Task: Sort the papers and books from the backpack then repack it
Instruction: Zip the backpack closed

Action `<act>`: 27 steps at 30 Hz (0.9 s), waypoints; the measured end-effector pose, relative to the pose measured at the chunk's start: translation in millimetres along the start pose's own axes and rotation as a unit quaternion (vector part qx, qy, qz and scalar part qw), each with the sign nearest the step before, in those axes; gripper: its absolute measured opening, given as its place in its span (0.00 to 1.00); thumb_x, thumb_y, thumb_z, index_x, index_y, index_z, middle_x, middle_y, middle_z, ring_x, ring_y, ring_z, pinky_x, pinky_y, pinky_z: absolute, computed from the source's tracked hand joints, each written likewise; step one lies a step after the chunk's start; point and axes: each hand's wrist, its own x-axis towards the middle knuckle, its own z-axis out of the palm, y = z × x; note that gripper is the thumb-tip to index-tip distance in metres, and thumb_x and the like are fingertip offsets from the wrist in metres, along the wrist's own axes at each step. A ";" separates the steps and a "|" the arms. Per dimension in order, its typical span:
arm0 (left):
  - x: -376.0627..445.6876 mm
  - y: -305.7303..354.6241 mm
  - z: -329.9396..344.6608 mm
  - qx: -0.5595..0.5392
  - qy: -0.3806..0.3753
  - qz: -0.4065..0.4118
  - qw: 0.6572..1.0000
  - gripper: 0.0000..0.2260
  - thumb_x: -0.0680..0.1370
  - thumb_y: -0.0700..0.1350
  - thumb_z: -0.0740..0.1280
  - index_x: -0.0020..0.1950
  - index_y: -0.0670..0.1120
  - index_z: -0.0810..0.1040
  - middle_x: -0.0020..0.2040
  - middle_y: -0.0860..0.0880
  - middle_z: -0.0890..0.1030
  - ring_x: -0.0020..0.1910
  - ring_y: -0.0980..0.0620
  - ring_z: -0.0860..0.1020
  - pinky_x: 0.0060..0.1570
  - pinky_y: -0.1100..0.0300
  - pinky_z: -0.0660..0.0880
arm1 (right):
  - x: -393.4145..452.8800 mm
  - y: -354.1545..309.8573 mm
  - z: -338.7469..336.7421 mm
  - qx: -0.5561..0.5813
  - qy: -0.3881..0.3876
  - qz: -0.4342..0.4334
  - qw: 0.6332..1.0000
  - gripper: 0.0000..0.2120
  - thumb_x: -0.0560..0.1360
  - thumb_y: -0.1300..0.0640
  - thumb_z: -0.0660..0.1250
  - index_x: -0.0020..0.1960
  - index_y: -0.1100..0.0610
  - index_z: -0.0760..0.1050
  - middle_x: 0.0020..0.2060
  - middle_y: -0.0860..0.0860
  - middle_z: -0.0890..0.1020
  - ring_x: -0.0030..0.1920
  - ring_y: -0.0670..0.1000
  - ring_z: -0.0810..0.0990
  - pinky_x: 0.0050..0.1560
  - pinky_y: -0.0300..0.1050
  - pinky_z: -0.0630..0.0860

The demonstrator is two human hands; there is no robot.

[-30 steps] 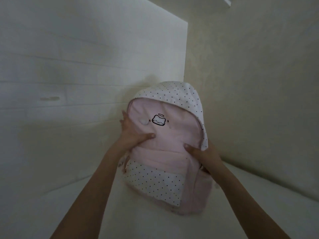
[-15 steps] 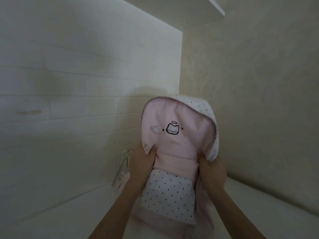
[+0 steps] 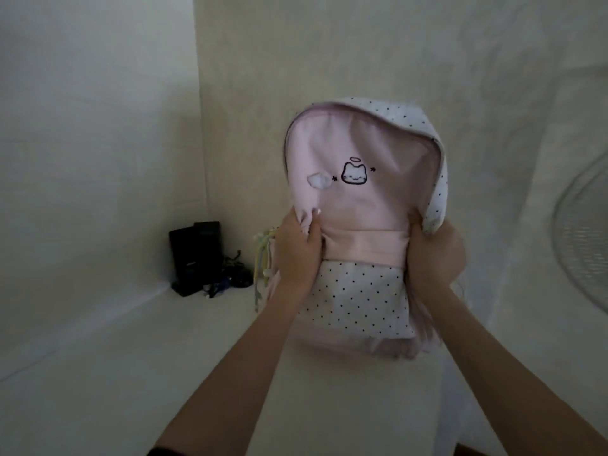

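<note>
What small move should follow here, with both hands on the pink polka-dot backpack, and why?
Probably set the pink polka-dot fabric backpack down on the white surface and open it. The left hand and right hand grip its sides, it looks zipped, and no papers or books are out.

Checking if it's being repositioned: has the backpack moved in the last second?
Yes. The backpack overlapped the wall corner before; now it is well to the right of it.
</note>
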 end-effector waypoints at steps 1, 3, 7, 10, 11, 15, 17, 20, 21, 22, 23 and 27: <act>-6.6 -11.3 18.7 0.024 -0.051 -0.011 0.998 0.12 0.79 0.52 0.62 0.40 0.45 0.70 0.34 0.55 0.72 0.33 0.56 0.72 0.33 0.64 0.65 | 9.5 19.6 -1.1 -0.037 -0.018 -0.014 0.999 0.20 0.77 0.42 0.59 0.50 0.58 0.76 0.37 0.57 0.79 0.41 0.60 0.79 0.42 0.50 0.73; -23.7 -38.1 53.3 0.118 -0.195 -0.036 0.973 0.16 0.78 0.58 0.58 0.47 0.45 0.70 0.40 0.49 0.76 0.40 0.48 0.76 0.42 0.56 0.72 | 24.2 60.2 -1.6 -0.113 -0.098 -0.024 0.988 0.20 0.78 0.43 0.58 0.61 0.57 0.70 0.43 0.59 0.80 0.45 0.62 0.80 0.48 0.54 0.75; -58.9 -47.5 79.2 0.299 -0.147 -0.022 0.943 0.26 0.77 0.57 0.47 0.63 0.40 0.70 0.59 0.38 0.76 0.57 0.37 0.76 0.57 0.43 0.72 | 34.8 102.3 -7.8 -0.099 -0.102 0.013 0.990 0.34 0.74 0.42 0.65 0.70 0.61 0.57 0.68 0.60 0.67 0.64 0.64 0.71 0.63 0.62 0.67; -97.7 -22.4 71.7 0.256 -0.049 0.137 0.956 0.25 0.80 0.52 0.51 0.71 0.37 0.64 0.71 0.37 0.66 0.72 0.41 0.64 0.70 0.39 0.58 | 10.1 92.7 -16.9 -0.116 0.036 -0.215 0.969 0.32 0.75 0.43 0.59 0.73 0.59 0.59 0.74 0.56 0.62 0.74 0.56 0.61 0.72 0.57 0.52; -113.3 -18.6 70.6 0.232 -0.079 0.205 0.948 0.26 0.80 0.53 0.49 0.72 0.38 0.62 0.73 0.38 0.64 0.73 0.43 0.61 0.71 0.38 0.55 | -0.9 93.5 -14.6 -0.129 0.022 -0.307 0.943 0.31 0.75 0.44 0.56 0.74 0.57 0.59 0.74 0.54 0.62 0.75 0.53 0.59 0.73 0.57 0.49; -125.5 -45.0 96.7 0.329 -0.193 0.273 0.883 0.26 0.80 0.52 0.45 0.72 0.39 0.65 0.75 0.42 0.60 0.75 0.46 0.58 0.68 0.35 0.59 | -9.5 114.4 19.7 -0.219 -0.124 -0.419 0.872 0.26 0.80 0.48 0.50 0.77 0.46 0.52 0.77 0.46 0.52 0.77 0.49 0.52 0.71 0.61 0.59; -116.2 -55.9 105.4 0.343 -0.220 0.222 0.886 0.26 0.80 0.51 0.46 0.73 0.39 0.62 0.75 0.42 0.62 0.75 0.46 0.58 0.68 0.37 0.61 | -6.3 115.7 33.6 -0.245 -0.124 -0.400 0.874 0.25 0.80 0.49 0.51 0.77 0.47 0.54 0.77 0.47 0.53 0.76 0.52 0.53 0.72 0.59 0.58; -110.5 -64.0 108.9 0.362 -0.231 0.211 0.878 0.28 0.78 0.53 0.51 0.74 0.39 0.60 0.75 0.42 0.61 0.75 0.45 0.55 0.68 0.40 0.63 | -8.3 110.9 44.0 -0.267 -0.103 -0.405 0.868 0.25 0.80 0.49 0.50 0.77 0.48 0.55 0.77 0.48 0.53 0.76 0.52 0.53 0.74 0.58 0.52; -110.0 -63.9 107.8 0.365 -0.238 0.207 0.876 0.29 0.77 0.53 0.52 0.75 0.39 0.59 0.76 0.42 0.60 0.76 0.46 0.54 0.69 0.40 0.62 | -8.8 111.0 45.5 -0.271 -0.110 -0.405 0.867 0.26 0.80 0.49 0.50 0.77 0.48 0.54 0.77 0.48 0.52 0.76 0.53 0.53 0.74 0.58 0.51; -109.3 -62.7 105.9 0.365 -0.243 0.203 0.875 0.30 0.77 0.53 0.52 0.75 0.40 0.58 0.76 0.42 0.59 0.76 0.46 0.53 0.69 0.40 0.62 | -8.7 111.5 46.0 -0.275 -0.117 -0.405 0.864 0.26 0.80 0.49 0.50 0.77 0.48 0.53 0.77 0.49 0.52 0.77 0.53 0.53 0.74 0.59 0.51; -108.5 -61.0 103.4 0.364 -0.248 0.202 0.875 0.30 0.76 0.53 0.52 0.75 0.40 0.57 0.76 0.42 0.59 0.76 0.46 0.53 0.69 0.40 0.62 | -8.2 110.8 44.8 -0.283 -0.132 -0.404 0.860 0.26 0.79 0.49 0.49 0.77 0.49 0.52 0.77 0.50 0.52 0.77 0.53 0.53 0.74 0.59 0.51; -103.0 -49.7 85.6 0.368 -0.255 0.220 0.866 0.29 0.77 0.55 0.51 0.74 0.41 0.59 0.75 0.43 0.62 0.75 0.48 0.55 0.68 0.39 0.63 | -14.8 93.5 30.4 -0.278 -0.156 -0.378 0.869 0.27 0.80 0.50 0.50 0.78 0.53 0.51 0.77 0.51 0.54 0.77 0.53 0.53 0.74 0.60 0.54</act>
